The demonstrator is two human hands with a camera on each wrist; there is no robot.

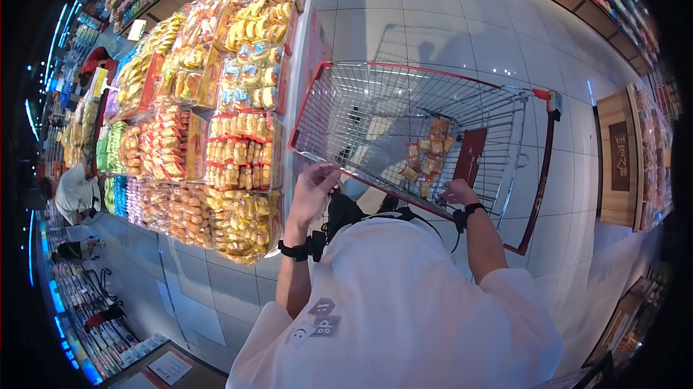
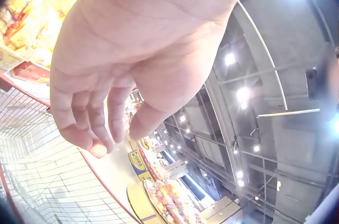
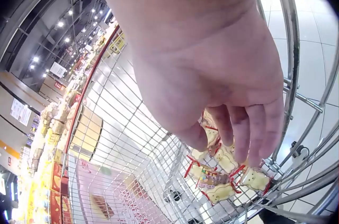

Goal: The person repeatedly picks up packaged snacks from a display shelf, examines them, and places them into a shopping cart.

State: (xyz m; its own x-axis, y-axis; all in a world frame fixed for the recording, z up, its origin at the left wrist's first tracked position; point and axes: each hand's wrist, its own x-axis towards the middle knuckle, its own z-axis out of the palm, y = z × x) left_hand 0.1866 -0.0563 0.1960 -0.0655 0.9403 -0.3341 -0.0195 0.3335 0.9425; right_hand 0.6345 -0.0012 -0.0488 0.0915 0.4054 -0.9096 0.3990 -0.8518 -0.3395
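Near the cart's front corner, my left hand (image 1: 312,190) hangs by the red-edged rim with loosely bent fingers. In the left wrist view this hand (image 2: 132,70) holds nothing, its thumb apart from the fingers. My right hand (image 1: 460,192) is over the side of the metal shopping cart (image 1: 390,185), toward its handle end. Below its loosely bent fingers (image 3: 241,139) in the right wrist view lie several small snack packets (image 3: 226,159) in clear wrapping with red ties. Nothing shows in its grasp. The same packets (image 1: 432,147) lie together in the cart.
A large display of wrapped baked snacks (image 1: 245,85) stands left of the cart. The cart's red handle (image 1: 543,172) is at the right. A wooden display case (image 1: 613,158) stands farther right. Another person in white (image 1: 76,194) is at the far left.
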